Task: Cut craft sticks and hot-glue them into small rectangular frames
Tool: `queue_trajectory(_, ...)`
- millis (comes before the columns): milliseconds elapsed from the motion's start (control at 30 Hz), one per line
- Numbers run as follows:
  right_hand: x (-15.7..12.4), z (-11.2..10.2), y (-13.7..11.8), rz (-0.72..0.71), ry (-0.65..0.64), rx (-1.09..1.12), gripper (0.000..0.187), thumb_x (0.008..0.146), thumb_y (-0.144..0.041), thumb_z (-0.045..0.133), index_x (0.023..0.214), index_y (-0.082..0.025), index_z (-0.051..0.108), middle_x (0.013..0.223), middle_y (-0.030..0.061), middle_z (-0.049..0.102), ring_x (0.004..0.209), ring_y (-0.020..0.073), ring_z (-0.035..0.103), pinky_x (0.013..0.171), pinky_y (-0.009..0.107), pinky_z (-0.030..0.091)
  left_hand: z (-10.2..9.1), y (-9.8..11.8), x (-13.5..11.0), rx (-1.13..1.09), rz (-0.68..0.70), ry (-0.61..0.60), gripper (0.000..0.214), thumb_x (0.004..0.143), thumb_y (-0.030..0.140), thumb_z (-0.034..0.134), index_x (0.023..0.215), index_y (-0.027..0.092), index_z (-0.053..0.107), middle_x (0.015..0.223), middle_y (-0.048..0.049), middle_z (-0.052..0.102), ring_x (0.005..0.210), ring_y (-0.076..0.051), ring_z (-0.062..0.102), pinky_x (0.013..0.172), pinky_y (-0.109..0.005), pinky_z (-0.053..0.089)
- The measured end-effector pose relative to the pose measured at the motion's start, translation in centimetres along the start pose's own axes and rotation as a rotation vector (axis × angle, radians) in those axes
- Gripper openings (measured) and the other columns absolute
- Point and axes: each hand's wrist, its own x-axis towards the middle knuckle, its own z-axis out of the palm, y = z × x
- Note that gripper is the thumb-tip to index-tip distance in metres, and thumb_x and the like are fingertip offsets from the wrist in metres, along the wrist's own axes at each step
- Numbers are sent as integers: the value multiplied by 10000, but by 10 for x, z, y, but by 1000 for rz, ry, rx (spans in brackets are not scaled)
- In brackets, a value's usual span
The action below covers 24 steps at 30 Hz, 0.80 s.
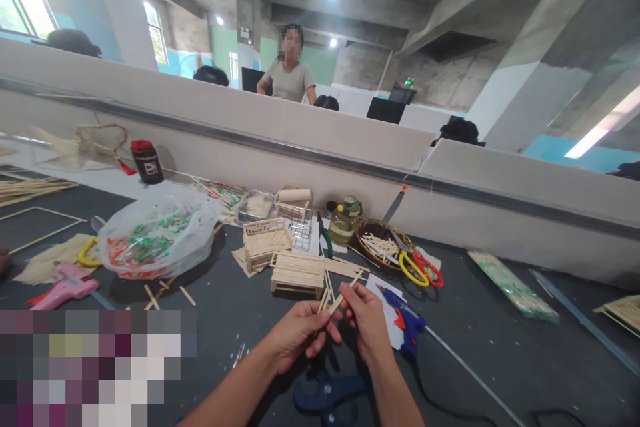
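Observation:
My left hand (299,335) is closed around a small bundle of thin wooden sticks (326,299). My right hand (369,321) pinches one stick (349,290) from that bundle, its tip pointing up and to the right. Both hands meet over the dark table (500,347), just in front of a small stick-built platform (298,273). Behind it stands a stick-built box frame (267,239).
A blue glue gun (407,324) lies right of my hands, blue cutters (327,392) below them. A basket of sticks (383,242) with red and yellow scissors (420,265), a glass jar (345,219), a plastic bag (157,232), a pink glue gun (64,287). A person sits behind the partition (320,140).

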Motion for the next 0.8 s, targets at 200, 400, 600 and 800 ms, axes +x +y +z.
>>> queue_trajectory(200, -1, 0, -5, 24, 13, 223, 372, 653, -454, 781, 685, -163, 550, 502, -58, 541, 374, 16, 387, 335, 118, 221, 6, 5, -3, 150, 147, 63, 522, 777, 563, 628, 1036, 111, 658, 515, 72, 367, 405, -33, 185, 388, -192, 107)
queue_trajectory(400, -5, 5, -8, 66, -40, 293, 372, 642, -434, 795, 670, -163, 540, 488, -61, 544, 365, 23, 415, 329, 118, 239, 12, 3, 0, 251, 244, 182, 541, 695, 612, 674, 863, 98, 700, 504, 56, 383, 454, -47, 212, 440, -210, 136)
queue_trajectory(600, -3, 5, -4, -9, -26, 249, 345, 676, -428, 776, 692, -164, 555, 503, -60, 569, 373, 28, 414, 331, 119, 272, 14, 5, 0, 270, 288, 222, 501, 678, 596, 695, 739, 99, 699, 504, 43, 421, 481, -57, 256, 471, -205, 187)
queue_trajectory(800, -5, 4, -5, 15, -104, 288, 325, 685, -410, 780, 750, -158, 586, 493, -67, 561, 374, 26, 422, 334, 113, 283, 10, 6, -2, 317, 384, 135, 462, 680, 547, 720, 758, 92, 721, 646, -30, 582, 604, -111, 422, 581, -229, 304)
